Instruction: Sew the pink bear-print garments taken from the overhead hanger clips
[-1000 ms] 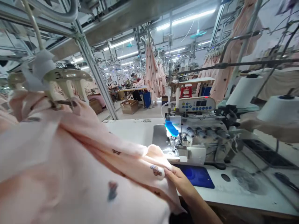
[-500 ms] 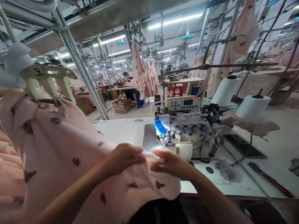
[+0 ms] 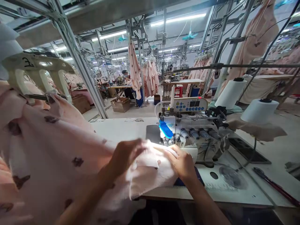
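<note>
Pink fabric (image 3: 150,175) with small dark animal prints spreads over the front of the machine table, its upper edge lit by the machine's lamp. My left hand (image 3: 127,153), slightly blurred, grips that edge with closed fingers. At the other end of the edge, my right hand (image 3: 181,161) pinches the cloth just in front of the presser foot area. The overlock sewing machine (image 3: 194,131) with a blue guard (image 3: 166,129) stands right behind both hands. On the left, more of the garment hangs from a numbered hanger clamp (image 3: 39,67).
Two white thread cones (image 3: 231,93) stand right of the machine. Dark red-handled tweezers or snips (image 3: 274,184) lie on the table (image 3: 225,197) at the right. A metal post (image 3: 79,59) rises at the left. Farther back are hanging pink garments (image 3: 150,76), a cardboard box (image 3: 120,104) and a seated person (image 3: 126,81).
My hands have moved apart, the right one to the right, stretching the fabric's edge between them. The cloth has been raised toward the machine's lamp. The view has shifted slightly.
</note>
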Demonstrator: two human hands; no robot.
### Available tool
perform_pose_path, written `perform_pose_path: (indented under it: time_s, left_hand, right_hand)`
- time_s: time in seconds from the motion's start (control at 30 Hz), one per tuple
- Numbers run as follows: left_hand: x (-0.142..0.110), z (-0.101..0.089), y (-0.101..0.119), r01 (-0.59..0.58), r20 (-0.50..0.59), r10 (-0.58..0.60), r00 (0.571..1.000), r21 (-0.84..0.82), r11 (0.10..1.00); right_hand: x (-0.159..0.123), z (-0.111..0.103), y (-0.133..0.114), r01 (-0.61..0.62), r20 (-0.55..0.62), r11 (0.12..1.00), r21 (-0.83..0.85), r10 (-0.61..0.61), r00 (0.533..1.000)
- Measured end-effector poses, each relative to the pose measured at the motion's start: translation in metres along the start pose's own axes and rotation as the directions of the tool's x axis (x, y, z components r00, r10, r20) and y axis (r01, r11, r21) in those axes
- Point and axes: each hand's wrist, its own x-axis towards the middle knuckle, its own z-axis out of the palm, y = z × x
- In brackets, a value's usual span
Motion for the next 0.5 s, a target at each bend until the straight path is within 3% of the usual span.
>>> perform_pose_path:
  time_s: [0.07, 0.17, 0.3, 0.4, 0.5]
  left_hand:
    - [-0.017, -0.003, 0.016, -0.178, 0.136, 0.207, 0.969, -0.196, 0.964]
    - [-0.023, 0.006, 0.024, -0.293, 0.191, 0.305, 0.933, -0.089, 0.952]
    - [-0.007, 0.039, 0.009, -0.342, 0.236, 0.296, 0.925, 0.183, 0.922]
    - [0.0, 0.053, 0.001, -0.257, 0.262, 0.177, 0.949, 0.314, 0.914]
    - [0.003, 0.057, -0.003, -0.141, 0.228, 0.052, 0.972, 0.396, 0.907]
  right_hand:
    - [-0.004, 0.001, 0.005, 0.04, 0.036, 0.999, 0.011, -0.041, 0.999]
    - [-0.009, 0.001, 0.005, 0.09, 0.115, 0.996, 0.022, -0.092, 0.989]
    - [-0.012, 0.005, 0.003, -0.009, 0.011, 0.995, -0.104, 0.01, 1.0]
    - [-0.011, 0.012, 0.007, -0.104, -0.119, 0.989, -0.105, 0.091, 0.989]
    - [-0.004, 0.016, 0.013, -0.11, -0.233, 0.994, -0.026, 0.101, 0.967]
